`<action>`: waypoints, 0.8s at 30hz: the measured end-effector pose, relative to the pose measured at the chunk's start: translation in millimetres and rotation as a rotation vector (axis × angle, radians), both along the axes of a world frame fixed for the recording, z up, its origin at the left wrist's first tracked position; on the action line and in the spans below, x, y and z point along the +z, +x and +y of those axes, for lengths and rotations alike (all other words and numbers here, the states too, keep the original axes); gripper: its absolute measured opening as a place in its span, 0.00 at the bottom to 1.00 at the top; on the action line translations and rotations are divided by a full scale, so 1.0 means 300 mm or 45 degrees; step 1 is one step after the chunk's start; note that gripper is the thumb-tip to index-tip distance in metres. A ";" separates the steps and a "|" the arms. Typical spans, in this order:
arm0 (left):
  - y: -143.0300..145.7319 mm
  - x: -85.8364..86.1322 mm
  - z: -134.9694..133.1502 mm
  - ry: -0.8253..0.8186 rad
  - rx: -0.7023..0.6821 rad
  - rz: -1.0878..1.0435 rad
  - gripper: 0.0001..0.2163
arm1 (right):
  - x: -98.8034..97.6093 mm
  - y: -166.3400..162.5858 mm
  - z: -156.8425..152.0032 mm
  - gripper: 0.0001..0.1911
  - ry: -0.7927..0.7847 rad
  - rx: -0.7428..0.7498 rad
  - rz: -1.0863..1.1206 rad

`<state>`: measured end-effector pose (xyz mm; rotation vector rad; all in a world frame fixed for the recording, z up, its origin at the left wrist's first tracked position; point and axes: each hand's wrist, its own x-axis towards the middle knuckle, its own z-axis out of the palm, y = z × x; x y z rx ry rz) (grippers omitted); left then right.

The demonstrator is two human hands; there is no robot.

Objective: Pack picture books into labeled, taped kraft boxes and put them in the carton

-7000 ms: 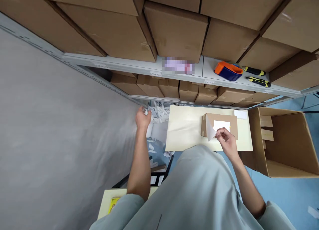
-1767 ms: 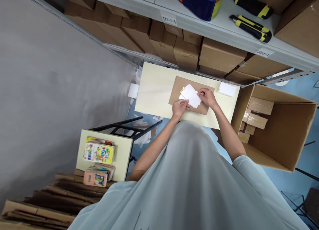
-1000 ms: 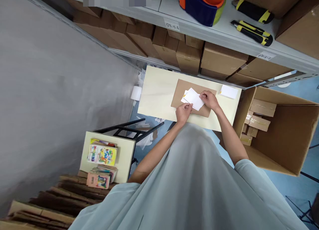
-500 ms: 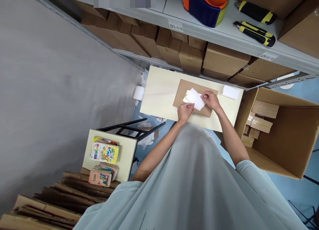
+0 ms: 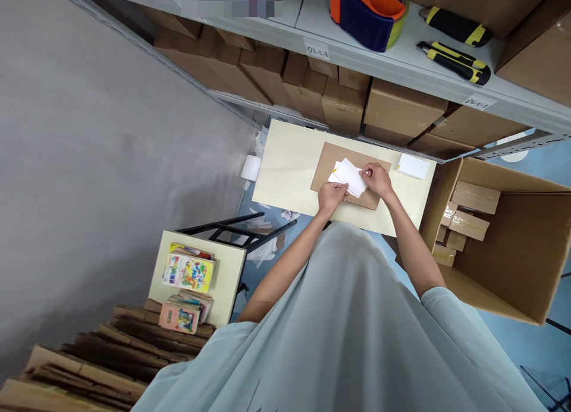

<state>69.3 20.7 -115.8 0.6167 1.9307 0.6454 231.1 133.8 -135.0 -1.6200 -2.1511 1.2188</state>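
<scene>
White cards (image 5: 348, 175), loosely overlapping and with a small yellow mark at the left, lie over a flat brown cardboard sheet (image 5: 325, 165) on the pale table. My left hand (image 5: 331, 197) pinches the lower edge of the cards between thumb and fingers. At their right edge, my right hand (image 5: 375, 179) is closed with its fingertips on a card corner. How many cards each hand grips is too small to tell. Right of the cardboard lies a neat stack of white cards (image 5: 412, 166), apart from both hands.
The pale table (image 5: 285, 162) stands under a metal shelf (image 5: 379, 67) with cardboard boxes, a tape dispenser (image 5: 368, 19) and box cutters (image 5: 457, 61). An open carton (image 5: 513, 251) holding small boxes is at the right. Books (image 5: 190, 272) lie on a side table, near stacked flat cardboard (image 5: 89, 370).
The view has shifted very slightly. Both hands and the cards stay in nearly the same place.
</scene>
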 end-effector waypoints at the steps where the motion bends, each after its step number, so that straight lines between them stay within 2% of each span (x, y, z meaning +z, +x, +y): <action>1: -0.005 0.000 0.005 -0.009 -0.005 -0.012 0.13 | 0.003 -0.002 -0.002 0.06 -0.002 -0.003 -0.009; 11: -0.041 -0.004 0.040 -0.076 -0.015 -0.182 0.14 | 0.017 -0.021 -0.011 0.06 -0.017 -0.060 -0.073; 24: -0.042 0.009 0.029 -0.051 -0.170 -0.017 0.17 | 0.010 -0.030 -0.021 0.07 0.027 -0.082 -0.136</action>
